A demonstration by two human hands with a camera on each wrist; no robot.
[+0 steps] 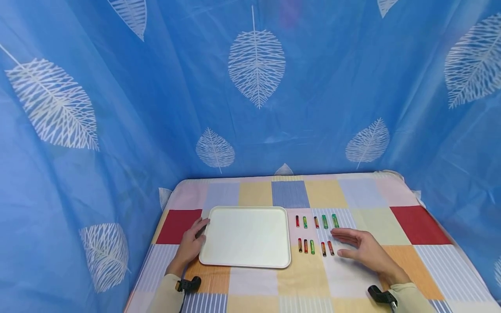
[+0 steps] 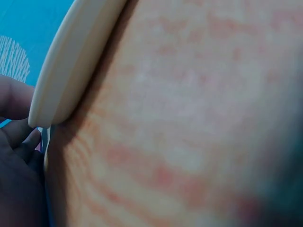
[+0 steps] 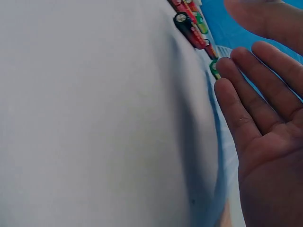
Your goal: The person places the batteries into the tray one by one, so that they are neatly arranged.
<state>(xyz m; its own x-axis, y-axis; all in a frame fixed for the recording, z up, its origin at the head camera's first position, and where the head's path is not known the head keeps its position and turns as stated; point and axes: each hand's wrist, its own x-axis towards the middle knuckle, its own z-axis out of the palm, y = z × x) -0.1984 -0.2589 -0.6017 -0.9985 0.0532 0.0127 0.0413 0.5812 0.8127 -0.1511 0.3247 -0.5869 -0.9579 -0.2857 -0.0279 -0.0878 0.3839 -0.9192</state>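
Note:
A white rectangular tray (image 1: 247,237) lies flat on the table. My left hand (image 1: 191,244) is at its left edge, with the fingertips touching the rim and the fingers loosely bent; the left wrist view shows a finger against the tray's side (image 2: 71,66). Right of the tray lie two rows of small batteries, some red and black, others green. My right hand (image 1: 362,250) hovers just right of them, thumb apart from the fairly straight fingers, holding nothing. Nearest to it are a green battery (image 1: 335,220) and a red battery (image 1: 330,248). Several batteries (image 3: 190,30) also show beyond the right fingertips.
A patchwork cloth (image 1: 258,282) covers the table. Blue curtains (image 1: 313,87) with white leaf prints hang behind it and on both sides. Each wrist carries a black camera mount, the left mount (image 1: 189,284) and the right mount (image 1: 380,294).

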